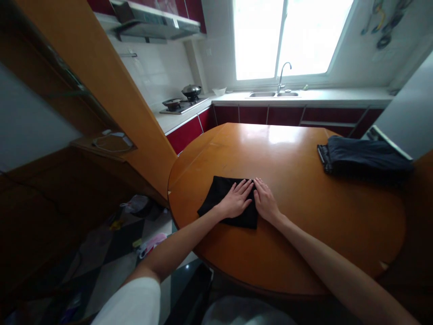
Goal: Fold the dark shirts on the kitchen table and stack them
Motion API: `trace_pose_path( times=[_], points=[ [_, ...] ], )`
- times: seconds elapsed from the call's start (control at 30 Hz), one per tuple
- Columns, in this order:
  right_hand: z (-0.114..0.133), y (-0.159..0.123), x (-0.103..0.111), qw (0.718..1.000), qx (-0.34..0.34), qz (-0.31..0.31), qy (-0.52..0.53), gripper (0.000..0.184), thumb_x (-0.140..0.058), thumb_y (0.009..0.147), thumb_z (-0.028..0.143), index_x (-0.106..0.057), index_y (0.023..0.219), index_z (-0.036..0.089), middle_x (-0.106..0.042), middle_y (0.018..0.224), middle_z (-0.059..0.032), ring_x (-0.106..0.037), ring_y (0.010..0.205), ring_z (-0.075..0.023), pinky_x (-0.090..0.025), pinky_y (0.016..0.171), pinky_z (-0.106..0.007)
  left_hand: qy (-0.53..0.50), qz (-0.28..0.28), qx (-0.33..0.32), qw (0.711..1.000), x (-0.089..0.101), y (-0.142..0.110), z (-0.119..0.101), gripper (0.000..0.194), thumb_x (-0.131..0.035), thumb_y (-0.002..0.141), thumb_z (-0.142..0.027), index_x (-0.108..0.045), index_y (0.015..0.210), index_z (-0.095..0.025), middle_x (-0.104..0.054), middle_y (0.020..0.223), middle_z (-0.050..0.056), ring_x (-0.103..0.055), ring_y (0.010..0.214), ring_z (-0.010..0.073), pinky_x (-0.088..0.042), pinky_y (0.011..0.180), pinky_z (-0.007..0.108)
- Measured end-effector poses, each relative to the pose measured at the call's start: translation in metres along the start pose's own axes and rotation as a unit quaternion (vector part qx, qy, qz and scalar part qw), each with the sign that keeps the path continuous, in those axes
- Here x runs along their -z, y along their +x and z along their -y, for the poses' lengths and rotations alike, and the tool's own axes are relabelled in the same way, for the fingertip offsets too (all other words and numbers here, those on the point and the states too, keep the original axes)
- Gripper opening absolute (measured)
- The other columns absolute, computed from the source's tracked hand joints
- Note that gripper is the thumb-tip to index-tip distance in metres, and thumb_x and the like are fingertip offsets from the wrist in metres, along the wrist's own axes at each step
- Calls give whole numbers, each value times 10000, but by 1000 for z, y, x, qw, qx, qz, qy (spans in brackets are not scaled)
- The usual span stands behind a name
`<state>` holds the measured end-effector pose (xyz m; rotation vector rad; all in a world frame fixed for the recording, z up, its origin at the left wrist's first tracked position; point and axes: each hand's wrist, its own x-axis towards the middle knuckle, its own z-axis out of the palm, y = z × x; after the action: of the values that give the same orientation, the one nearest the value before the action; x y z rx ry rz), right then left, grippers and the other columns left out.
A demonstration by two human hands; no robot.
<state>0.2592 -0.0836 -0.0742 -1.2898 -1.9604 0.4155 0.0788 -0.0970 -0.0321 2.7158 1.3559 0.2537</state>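
Note:
A black folded cloth (216,192), perhaps a garment, lies flat on the round wooden table (297,234) in front of me. My left hand (237,198) rests palm down on top of it, fingers stretched out and slightly spread. Along the right edge of the cloth lies my right hand (266,201), its fingers extended and touching the border. Neither hand grips the fabric. What kind of garment the cloth is cannot be made out.
A stack of dark folded clothes (365,155) sits at the table's right side. Beyond stand a counter with a sink (264,94) and a stove (184,106) bearing pans. A wooden partition (135,113) rises at the left. Bags and a pink-and-white item (154,243) lie on the floor.

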Motion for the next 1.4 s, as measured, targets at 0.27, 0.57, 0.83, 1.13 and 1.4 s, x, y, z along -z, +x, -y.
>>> trace_pose_path(
  times=[0.27,0.57,0.83,1.13,1.4],
  points=[
    [-7,9,3,997,-63,-17,38,557,-317,1000,334,-498,1462,81,-485,1516,-186,-396,1449,-247,-309,1208,-451,31,0,36,999,-3,-12,-1,652,-335,1050,-456,-132,1623,-221,-132,1682,86,-89,1558,256,-185,1232,537],
    [-4,9,4,994,-77,-25,71,499,-424,976,311,-563,1395,78,-564,1431,-199,-490,1366,-269,-369,1160,-425,91,4,24,996,7,-73,-51,561,-413,1039,-360,-343,1563,-173,-245,1654,108,-208,1533,296,-287,1208,535],
    [4,13,23,929,-268,39,252,362,-656,889,425,-690,1121,149,-717,849,-70,-685,744,-185,-563,655,-272,-24,-75,117,990,40,-71,6,465,-379,1047,-402,-494,1476,-264,-402,1596,60,-339,1487,246,-279,1218,473],
    [26,27,33,861,-379,132,312,334,-673,913,433,-655,806,118,-613,633,-29,-542,497,-91,-433,416,-175,-14,-34,274,961,-15,-86,88,599,-296,1037,-464,-311,1580,-212,-244,1655,131,-180,1541,279,-164,1222,533],
    [49,39,13,858,-385,94,327,153,-768,786,263,-703,820,128,-759,822,-102,-709,690,-169,-540,553,-204,-45,-48,281,957,-6,-84,74,591,-336,1026,-443,-370,1554,-181,-292,1639,128,-207,1536,264,-162,1239,502]
  ],
)
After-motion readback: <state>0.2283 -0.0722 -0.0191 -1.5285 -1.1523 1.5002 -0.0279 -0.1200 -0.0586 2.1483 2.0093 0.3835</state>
